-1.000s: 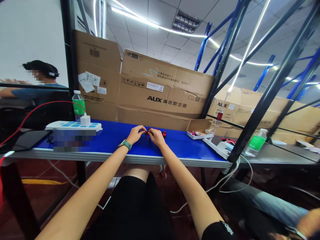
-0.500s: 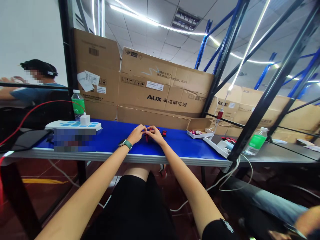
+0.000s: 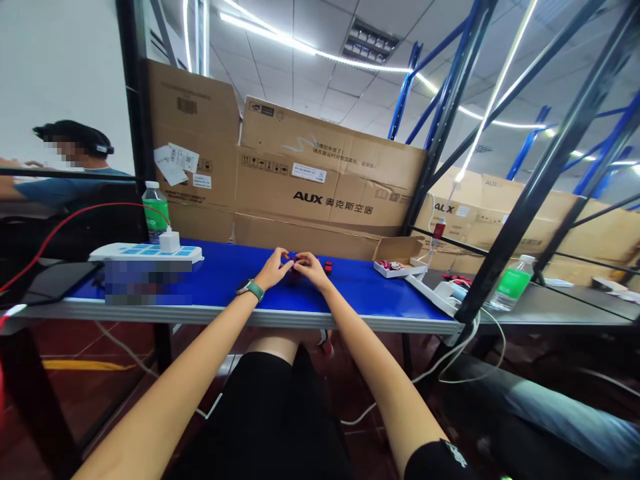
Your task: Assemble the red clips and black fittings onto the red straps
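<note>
Both my hands meet over the middle of the blue table (image 3: 225, 280). My left hand (image 3: 273, 268), with a green-strapped watch on the wrist, and my right hand (image 3: 311, 268) have their fingers curled and pinched together on a small red and black object (image 3: 295, 272) between them. It is too small to make out. More small red and black pieces (image 3: 328, 267) lie on the table just right of my right hand.
A white power strip with a charger (image 3: 147, 251) and a green-labelled bottle (image 3: 157, 212) stand at the left. A small open cardboard box (image 3: 397, 257) with parts and another power strip (image 3: 437, 293) sit at the right. Cardboard boxes (image 3: 320, 187) wall the back. Another person sits far left.
My hands have stayed together on the small object, with only slight finger movement. The person at the far left has lowered a raised hand.
</note>
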The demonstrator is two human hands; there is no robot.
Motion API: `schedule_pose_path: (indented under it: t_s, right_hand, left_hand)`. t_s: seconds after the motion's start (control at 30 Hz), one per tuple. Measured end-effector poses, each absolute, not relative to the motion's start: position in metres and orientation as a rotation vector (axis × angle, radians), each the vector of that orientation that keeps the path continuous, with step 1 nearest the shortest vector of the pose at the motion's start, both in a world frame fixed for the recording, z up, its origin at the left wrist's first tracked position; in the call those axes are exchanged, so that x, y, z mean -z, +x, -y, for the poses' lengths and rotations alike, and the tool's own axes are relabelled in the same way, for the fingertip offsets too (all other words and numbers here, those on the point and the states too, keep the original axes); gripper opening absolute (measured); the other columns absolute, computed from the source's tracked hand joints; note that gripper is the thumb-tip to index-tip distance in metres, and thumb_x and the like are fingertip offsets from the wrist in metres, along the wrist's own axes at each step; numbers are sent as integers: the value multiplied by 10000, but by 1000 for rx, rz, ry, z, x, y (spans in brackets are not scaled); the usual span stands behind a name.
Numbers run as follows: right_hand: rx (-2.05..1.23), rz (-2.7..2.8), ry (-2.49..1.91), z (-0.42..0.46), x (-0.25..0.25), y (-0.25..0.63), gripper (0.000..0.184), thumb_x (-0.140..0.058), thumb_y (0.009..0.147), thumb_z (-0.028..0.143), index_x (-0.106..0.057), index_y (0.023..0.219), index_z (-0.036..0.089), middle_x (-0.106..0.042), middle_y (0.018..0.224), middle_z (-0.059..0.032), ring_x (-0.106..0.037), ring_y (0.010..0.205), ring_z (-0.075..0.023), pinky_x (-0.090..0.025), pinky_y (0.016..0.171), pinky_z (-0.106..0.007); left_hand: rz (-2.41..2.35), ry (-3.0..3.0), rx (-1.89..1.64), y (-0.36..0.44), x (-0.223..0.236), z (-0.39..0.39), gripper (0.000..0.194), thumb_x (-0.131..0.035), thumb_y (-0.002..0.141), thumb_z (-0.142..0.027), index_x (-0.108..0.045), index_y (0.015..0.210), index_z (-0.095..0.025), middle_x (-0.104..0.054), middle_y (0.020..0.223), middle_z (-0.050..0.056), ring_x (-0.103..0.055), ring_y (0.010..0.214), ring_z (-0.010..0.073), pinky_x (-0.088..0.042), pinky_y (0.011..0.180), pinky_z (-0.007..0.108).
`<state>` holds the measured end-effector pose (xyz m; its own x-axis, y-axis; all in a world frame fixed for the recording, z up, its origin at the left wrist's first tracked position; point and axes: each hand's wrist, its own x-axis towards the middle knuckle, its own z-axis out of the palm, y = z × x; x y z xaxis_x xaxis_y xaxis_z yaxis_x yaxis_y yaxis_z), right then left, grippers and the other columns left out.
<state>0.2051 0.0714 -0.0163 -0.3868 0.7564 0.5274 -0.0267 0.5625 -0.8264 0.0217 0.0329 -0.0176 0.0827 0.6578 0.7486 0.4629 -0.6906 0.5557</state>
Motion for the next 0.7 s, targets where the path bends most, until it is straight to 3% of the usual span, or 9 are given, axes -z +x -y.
schedule_pose_path:
  t_s: [0.13, 0.37, 0.7]
  right_hand:
    - [-904, 1749, -597, -70, 14, 206, 453, -768, 710, 408, -598, 1084, 219, -673, 947, -26, -655, 885, -183, -543, 769, -296]
    - [-916, 1731, -494, -63, 10, 205, 515, -814, 675, 395, -590, 1111, 236, -704, 997, -44, -678, 990, -202, -524, 938, -363]
    - [-920, 1753, -481, -60, 9, 204, 423, -787, 695, 388, -622, 1049, 227, -711, 923, -27, -685, 878, -186, -539, 855, -330]
  left_hand:
    - [-1146, 2199, -1473, 23, 18, -31, 390, -690, 799, -525, -640, 991, -190, -729, 1019, 98, -699, 884, 244, -564, 803, 357]
    - [-1159, 2151, -1433, 21, 17, -32, 384, -712, 770, -519, -703, 958, -185, -771, 968, 92, -723, 893, 259, -565, 843, 365]
    - [-1109, 2224, -1469, 23, 17, -27, 305, -677, 799, -462, -677, 939, -191, -754, 908, 63, -709, 820, 222, -564, 794, 340]
